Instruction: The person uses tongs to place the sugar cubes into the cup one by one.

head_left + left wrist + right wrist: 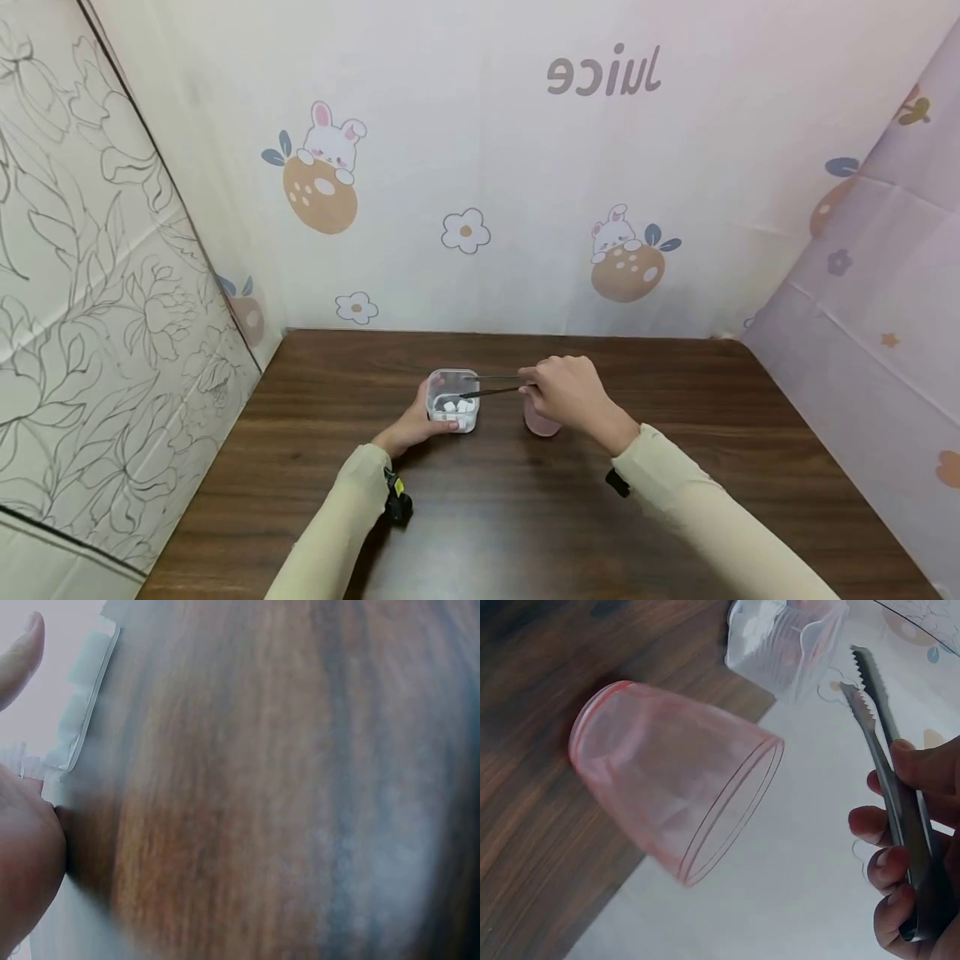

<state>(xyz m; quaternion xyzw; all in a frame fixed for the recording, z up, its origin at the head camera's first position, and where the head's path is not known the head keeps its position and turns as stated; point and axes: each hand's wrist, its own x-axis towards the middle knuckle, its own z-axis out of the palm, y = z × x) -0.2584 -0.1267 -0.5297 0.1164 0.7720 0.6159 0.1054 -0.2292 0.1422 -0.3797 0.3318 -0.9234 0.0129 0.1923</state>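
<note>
My left hand (411,428) grips a clear square plastic container (452,423) on the table, thumb along its near side. Several white cubes (463,406) lie at the bottom of it. With my right hand (573,392) I hold metal tongs (900,802), whose serrated tips are slightly apart with nothing between them. In the head view the tongs point left and their tips overlap the container's opening. Below my right hand a translucent pink cup (667,765) stands upright, partly hidden by that hand in the head view.
The dark wood table (465,517) meets a pale wall cloth (480,283) printed with rabbits and flowers along its back edge. A floral panel (127,275) borders the left side, and another printed cloth (885,333) hangs along the right.
</note>
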